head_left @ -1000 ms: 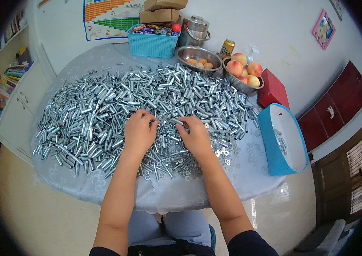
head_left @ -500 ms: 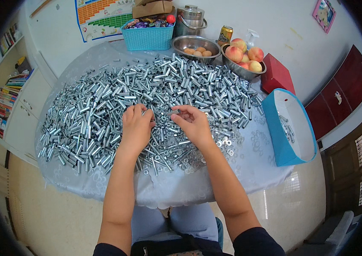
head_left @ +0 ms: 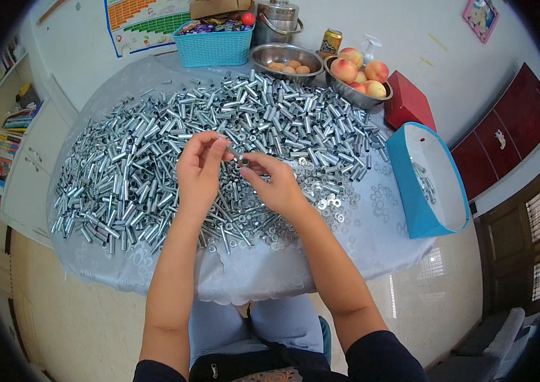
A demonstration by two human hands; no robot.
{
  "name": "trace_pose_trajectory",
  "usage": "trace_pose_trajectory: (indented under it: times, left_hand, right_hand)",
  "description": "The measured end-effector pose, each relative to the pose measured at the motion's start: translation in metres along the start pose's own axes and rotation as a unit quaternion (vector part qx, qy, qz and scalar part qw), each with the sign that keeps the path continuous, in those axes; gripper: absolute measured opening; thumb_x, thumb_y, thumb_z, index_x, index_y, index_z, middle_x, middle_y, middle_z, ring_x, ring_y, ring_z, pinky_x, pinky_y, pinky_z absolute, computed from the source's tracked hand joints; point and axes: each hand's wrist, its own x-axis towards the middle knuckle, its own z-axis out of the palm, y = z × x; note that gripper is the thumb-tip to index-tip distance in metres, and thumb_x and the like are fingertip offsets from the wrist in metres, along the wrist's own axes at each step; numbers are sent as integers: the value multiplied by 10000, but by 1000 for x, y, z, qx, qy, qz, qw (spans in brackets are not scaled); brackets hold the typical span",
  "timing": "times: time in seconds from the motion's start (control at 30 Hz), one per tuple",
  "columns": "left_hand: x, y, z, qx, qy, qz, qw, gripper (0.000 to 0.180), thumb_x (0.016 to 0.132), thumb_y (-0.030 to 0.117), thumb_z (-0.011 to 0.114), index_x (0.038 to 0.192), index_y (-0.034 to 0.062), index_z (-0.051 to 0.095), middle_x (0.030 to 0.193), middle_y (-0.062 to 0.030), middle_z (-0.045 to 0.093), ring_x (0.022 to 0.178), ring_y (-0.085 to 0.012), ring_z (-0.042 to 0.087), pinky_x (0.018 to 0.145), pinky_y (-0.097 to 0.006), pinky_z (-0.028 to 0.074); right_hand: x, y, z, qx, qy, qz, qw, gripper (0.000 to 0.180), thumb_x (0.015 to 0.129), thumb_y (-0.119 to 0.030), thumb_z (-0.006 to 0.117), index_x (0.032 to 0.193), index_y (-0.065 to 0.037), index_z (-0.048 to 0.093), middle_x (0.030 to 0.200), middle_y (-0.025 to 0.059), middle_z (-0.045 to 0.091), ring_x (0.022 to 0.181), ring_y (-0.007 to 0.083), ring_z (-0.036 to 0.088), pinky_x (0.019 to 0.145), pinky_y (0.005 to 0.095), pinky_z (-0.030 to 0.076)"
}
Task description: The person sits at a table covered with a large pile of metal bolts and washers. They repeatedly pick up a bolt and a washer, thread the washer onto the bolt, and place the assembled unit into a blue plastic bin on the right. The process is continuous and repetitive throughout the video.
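Nearest are the person's grey-blue trousers (head_left: pixel 286 323), partly under the front edge of the surface (head_left: pixel 371 248), which is covered with a pale shiny cloth; both forearms come over this edge, and the two hands meet a little above the metal pieces, near the middle. The left hand (head_left: pixel 200 167) has its thumb and fingers closed around a small metal part (head_left: pixel 235 153); the right hand (head_left: pixel 276 183) pinches the lower end of it, with the thumb and the fingers close together; I cannot tell if this is one piece or several joined.

Below the hands lie thin bolts (head_left: pixel 225 239); flat washers (head_left: pixel 322 204) are spread to the right of them; a wide heap of short metal tubes (head_left: pixel 123 153) reaches to the left and behind. At the right stands a blue box (head_left: pixel 405 191), with some metal pieces (head_left: pixel 424 183) lying inside it.

Farther away there is a red box (head_left: pixel 411 102); next to it, a metal bowl (head_left: pixel 354 95) carries peaches (head_left: pixel 344 70); left of this, another bowl (head_left: pixel 258 58) holds eggs (head_left: pixel 290 67); a yellow can (head_left: pixel 331 43) stands behind, between the bowls; a light blue basket (head_left: pixel 212 51) is filled with small packets; a coloured poster (head_left: pixel 136 25) is on the wall.
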Motion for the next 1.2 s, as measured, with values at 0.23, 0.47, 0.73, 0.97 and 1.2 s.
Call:
trace_pose_trajectory:
  times: [0.23, 0.47, 0.73, 0.97, 1.2]
  left_hand:
    - [-2, -2, 5, -29, -23, 37, 999, 172, 915, 177, 535, 969, 14, 551, 823, -33, 594, 735, -85, 562, 666, -218, 447]
    - [-5, -1, 0, 155, -56, -14, 986, 178, 903, 160, 543, 906, -10, 597, 754, -46, 593, 712, -107, 540, 644, -242, 432]
    - [-6, 3, 5, 207, -111, -6, 972, 113, 871, 113, 571, 900, 5, 589, 787, -4, 562, 681, -68, 480, 620, -201, 385]
    - [-5, -6, 3, 152, -88, -34, 984, 98, 868, 114, 582, 888, 18, 596, 758, 21, 548, 661, -41, 450, 589, -195, 367]
    - [-3, -18, -1, 169, -83, -51, 981, 134, 885, 160, 571, 888, 28, 597, 688, 56, 516, 600, -15, 403, 527, -179, 323]
  right_hand:
    - [1, -2, -3, -31, 11, -35, 999, 247, 819, -72, 608, 1060, -17, 603, 909, 128, 609, 807, 209, 602, 722, 300, 486]
    - [1, -10, -9, -74, 22, -43, 996, 233, 816, -79, 611, 1047, -46, 618, 918, 117, 607, 800, 234, 600, 698, 305, 481]
    - [3, -4, -14, -129, 47, -92, 986, 208, 797, -110, 630, 991, -33, 635, 913, 125, 616, 818, 285, 600, 708, 337, 475]
    - [4, 3, -14, -134, 83, -93, 983, 218, 773, -101, 655, 982, -40, 646, 875, 108, 618, 778, 255, 598, 673, 320, 466]
    - [11, 3, -21, 152, 75, 89, 982, 190, 824, -108, 642, 1000, -35, 644, 791, -8, 583, 658, 61, 488, 621, 188, 410]
